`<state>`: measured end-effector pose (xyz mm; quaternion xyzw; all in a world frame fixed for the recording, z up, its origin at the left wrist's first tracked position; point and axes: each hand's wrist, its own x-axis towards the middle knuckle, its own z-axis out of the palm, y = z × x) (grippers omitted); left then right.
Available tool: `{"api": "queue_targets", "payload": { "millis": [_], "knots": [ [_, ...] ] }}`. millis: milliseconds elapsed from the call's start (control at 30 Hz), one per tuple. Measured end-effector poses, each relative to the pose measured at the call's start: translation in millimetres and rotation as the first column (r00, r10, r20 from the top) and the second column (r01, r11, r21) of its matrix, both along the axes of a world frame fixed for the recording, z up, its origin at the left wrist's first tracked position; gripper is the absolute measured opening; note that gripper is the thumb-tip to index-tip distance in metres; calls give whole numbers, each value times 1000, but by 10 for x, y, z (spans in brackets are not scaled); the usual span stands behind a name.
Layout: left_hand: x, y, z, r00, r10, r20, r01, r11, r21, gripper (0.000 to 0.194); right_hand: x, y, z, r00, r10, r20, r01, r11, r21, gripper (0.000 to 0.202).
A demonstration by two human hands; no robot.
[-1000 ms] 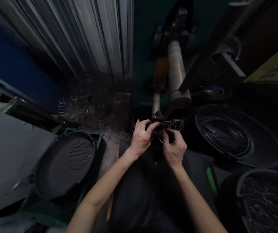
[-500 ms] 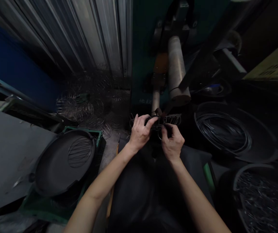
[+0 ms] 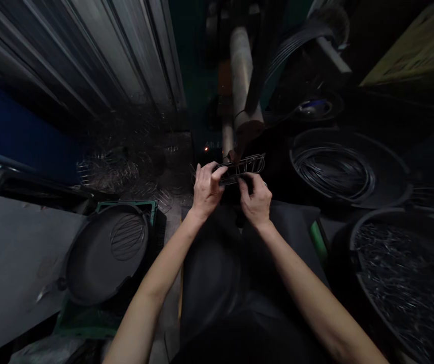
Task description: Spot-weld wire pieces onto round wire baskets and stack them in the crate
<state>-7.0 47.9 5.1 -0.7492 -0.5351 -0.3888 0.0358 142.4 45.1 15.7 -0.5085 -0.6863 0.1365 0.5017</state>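
Wire frame [image 3: 253,164]: thin metal bars, curved end; bare hands [image 3: 206,192] pinching it.

We are in a metal workshop: a machine [image 3: 241,71] beyond our fingers [image 3: 219,174], a basin [image 3: 393,177] of coiled wire [image 3: 332,172] to their right.

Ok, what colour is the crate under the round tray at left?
The crate is green, best seen in the head view.

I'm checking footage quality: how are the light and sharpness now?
Head view: dim throughout, with a small orange spot; head view: wire pieces at lower right look smeared; head view: left hand and right hand stand out paler, while the wire frame they hold partly merges into darkness.
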Motion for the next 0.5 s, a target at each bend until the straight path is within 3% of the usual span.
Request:
{"api": "queue_targets", "payload": {
  "millis": [67,167,233,267,333,433,467,500],
  "knots": [
    [-10,-24,26,1000,-6,7,6,1000,0,50,277,-134,86,998,-68,7,68,997,-43,29],
    [-5,-178,100,1000,-26,-14,26,999,-43,50,1081,-440,80,946,-299,121,313,942,-119,38],
    [70,-348,155,997,-44,-56,36,989,-142,48,1758,-659,-57,850,-453,267,512,830,-220,41],
    [141,-434,178,994,-56,-93,36,978,-204,49,2086,-760,-157,779,-514,360,614,741,-272,40],
    [342,-574,208,977,-103,-185,40,948,-315,51,2638,-930,-387,682,-427,594,715,560,-419,30],
    [656,-673,187,931,-233,-280,106,909,-404,47,3102,-1106,-709,727,-104,679,668,335,-664,17],
    [725,-698,163,925,-252,-285,117,902,-416,44,3169,-1144,-792,747,6,665,628,323,-708,17],
    [764,-733,133,925,-257,-281,120,897,-425,42,3207,-1172,-860,749,104,654,584,360,-727,16]
  ]
}}
